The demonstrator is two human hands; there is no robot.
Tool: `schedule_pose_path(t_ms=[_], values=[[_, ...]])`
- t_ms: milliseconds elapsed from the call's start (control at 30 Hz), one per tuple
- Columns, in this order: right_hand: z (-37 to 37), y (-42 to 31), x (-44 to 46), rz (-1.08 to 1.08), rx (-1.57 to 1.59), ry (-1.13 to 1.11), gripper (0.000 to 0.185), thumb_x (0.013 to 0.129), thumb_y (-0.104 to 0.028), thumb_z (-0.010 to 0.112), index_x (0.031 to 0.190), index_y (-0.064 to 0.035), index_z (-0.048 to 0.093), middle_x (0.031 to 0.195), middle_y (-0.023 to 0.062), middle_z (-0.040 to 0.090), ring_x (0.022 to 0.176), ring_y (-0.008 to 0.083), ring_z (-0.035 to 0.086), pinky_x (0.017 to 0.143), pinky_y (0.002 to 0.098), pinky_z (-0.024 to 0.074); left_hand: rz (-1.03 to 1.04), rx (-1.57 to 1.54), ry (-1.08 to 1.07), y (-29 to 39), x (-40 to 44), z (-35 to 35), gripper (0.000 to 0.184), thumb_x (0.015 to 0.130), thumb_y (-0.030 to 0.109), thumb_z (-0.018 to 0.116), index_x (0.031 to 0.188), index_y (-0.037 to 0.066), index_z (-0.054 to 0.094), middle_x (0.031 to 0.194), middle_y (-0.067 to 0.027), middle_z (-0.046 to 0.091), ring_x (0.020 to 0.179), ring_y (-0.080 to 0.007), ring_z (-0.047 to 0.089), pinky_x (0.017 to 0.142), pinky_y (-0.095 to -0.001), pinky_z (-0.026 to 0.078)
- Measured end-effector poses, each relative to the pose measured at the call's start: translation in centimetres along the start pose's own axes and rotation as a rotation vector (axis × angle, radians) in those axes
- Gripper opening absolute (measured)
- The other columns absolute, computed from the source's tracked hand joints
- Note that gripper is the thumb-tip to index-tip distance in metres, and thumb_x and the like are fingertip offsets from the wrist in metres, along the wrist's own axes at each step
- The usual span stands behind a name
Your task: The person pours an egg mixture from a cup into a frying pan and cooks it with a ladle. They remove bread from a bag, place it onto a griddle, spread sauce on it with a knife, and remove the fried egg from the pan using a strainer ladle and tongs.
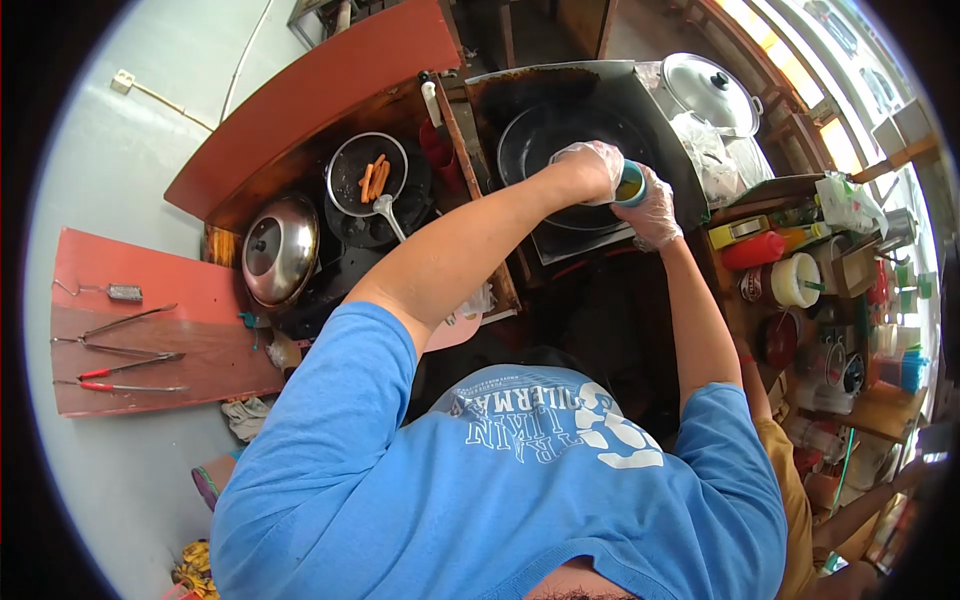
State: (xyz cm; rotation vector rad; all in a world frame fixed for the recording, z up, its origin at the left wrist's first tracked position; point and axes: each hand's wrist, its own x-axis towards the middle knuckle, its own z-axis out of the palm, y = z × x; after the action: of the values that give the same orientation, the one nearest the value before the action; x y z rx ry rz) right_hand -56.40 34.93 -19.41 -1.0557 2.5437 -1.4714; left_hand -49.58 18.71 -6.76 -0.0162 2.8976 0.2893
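Note:
Both of my hands wear clear plastic gloves and meet over a black wok (520,140). My right hand (655,212) is wrapped round a small blue-green cup (632,172) with something yellowish inside. Against the cup's left side, my left hand (588,172) is bent down with its fingers curled. Its fingertips are mostly hidden, and whether it grips the cup or something small does not show. Left of the wok, a smaller pan (341,178) holds several sausages (374,180) and a metal ladle (386,208).
A lidded pan (281,250) stands at the left, near a red board (160,350) with tongs (130,330) on it. A large lidded pot (708,92) is behind on the right. Bottles, including a red one (755,251), and containers crowd the right-hand shelf. Another person's leg (785,490) shows at lower right.

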Motion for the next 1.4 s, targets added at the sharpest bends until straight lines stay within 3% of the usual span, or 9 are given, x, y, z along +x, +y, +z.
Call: schedule_pose_path(t_ms=[467,733,800,900,1000,1133,1200,1300,1400], values=[[1.1,2.6,4.3,-0.001,-0.091,-0.116,0.072,0.057,-0.018,0.087,0.123,-0.0065,0.060,0.107,0.0151,0.071,0.101,0.0314,0.068,0.092,0.0402,0.0528,-0.128,0.152,-0.192,-2.8,4.6,1.4,0.022,0.081,0.007,0.065,0.101,-0.001,0.073,0.103,-0.0200,0.072,0.098,-0.0327,0.072,0.074,-0.0464,0.060],[1.8,3.2,5.9,0.017,-0.145,-0.149,0.071,0.056,-0.016,0.086,0.122,-0.0081,0.061,0.106,0.0161,0.071,0.101,0.0329,0.068,0.091,0.0409,0.0528,-0.030,0.104,-0.031,-5.7,7.1,4.3,0.026,0.087,0.016,0.057,0.098,-0.003,0.072,0.096,-0.0261,0.071,0.095,-0.0352,0.072,0.076,-0.0458,0.058],[1.5,2.5,6.1,0.031,-0.145,-0.156,0.070,0.056,-0.016,0.086,0.122,-0.0079,0.062,0.106,0.0160,0.071,0.100,0.0330,0.068,0.091,0.0407,0.0528,-0.153,0.118,-0.057,-6.3,8.0,5.5,0.023,0.082,0.014,0.061,0.095,0.000,0.073,0.092,-0.0212,0.072,0.088,-0.0320,0.073,0.071,-0.0431,0.058],[1.4,1.6,6.6,0.054,-0.120,-0.193,0.066,0.057,-0.015,0.084,0.119,-0.0075,0.064,0.105,0.0168,0.071,0.101,0.0327,0.068,0.091,0.0398,0.0524,0.276,0.611,-0.186,-7.3,9.5,6.2,0.027,0.061,0.003,0.075,0.088,0.003,0.076,0.085,-0.0173,0.073,0.084,-0.0304,0.074,0.072,-0.0392,0.060],[1.6,1.8,6.9,0.037,-0.130,-0.199,0.067,0.057,-0.014,0.084,0.120,-0.0074,0.063,0.105,0.0174,0.070,0.101,0.0327,0.068,0.091,0.0396,0.0525,0.150,0.536,-0.068,-7.7,9.5,6.4,0.028,0.060,0.004,0.077,0.088,0.005,0.077,0.083,-0.0139,0.074,0.083,-0.0285,0.074,0.070,-0.0378,0.060],[1.6,1.5,7.4,0.058,-0.097,-0.219,0.069,0.056,-0.013,0.085,0.121,-0.0077,0.062,0.105,0.0169,0.070,0.099,0.0329,0.068,0.088,0.0401,0.0532,0.151,0.577,-0.162,-7.8,9.6,5.6,0.033,0.064,0.005,0.078,0.097,0.003,0.075,0.094,-0.0176,0.073,0.091,-0.0274,0.073,0.073,-0.0420,0.060],[1.6,1.6,7.4,0.061,-0.121,-0.230,0.069,0.057,-0.012,0.085,0.122,-0.0080,0.061,0.104,0.0166,0.070,0.099,0.0321,0.068,0.086,0.0395,0.0540,-0.044,0.177,-0.228,-8.6,10.1,6.2,0.035,0.068,0.006,0.076,0.103,0.002,0.074,0.101,-0.0178,0.073,0.095,-0.0289,0.072,0.076,-0.0447,0.060],[1.8,1.8,7.8,0.002,-0.164,-0.200,0.069,0.058,-0.012,0.084,0.122,-0.0088,0.060,0.103,0.0165,0.070,0.097,0.0322,0.068,0.085,0.0391,0.0544,-0.083,0.178,0.097,-10.3,12.1,8.5,0.031,0.073,0.007,0.073,0.104,0.003,0.074,0.104,-0.0156,0.073,0.097,-0.0306,0.072,0.078,-0.0454,0.059],[1.8,1.5,8.0,0.057,-0.135,-0.247,0.069,0.058,-0.012,0.084,0.122,-0.0098,0.060,0.104,0.0172,0.070,0.099,0.0344,0.067,0.088,0.0398,0.0537,0.189,0.451,-0.155,-8.6,10.8,6.2,0.028,0.077,0.007,0.068,0.105,0.001,0.073,0.107,-0.0164,0.073,0.101,-0.0328,0.071,0.080,-0.0460,0.059]])
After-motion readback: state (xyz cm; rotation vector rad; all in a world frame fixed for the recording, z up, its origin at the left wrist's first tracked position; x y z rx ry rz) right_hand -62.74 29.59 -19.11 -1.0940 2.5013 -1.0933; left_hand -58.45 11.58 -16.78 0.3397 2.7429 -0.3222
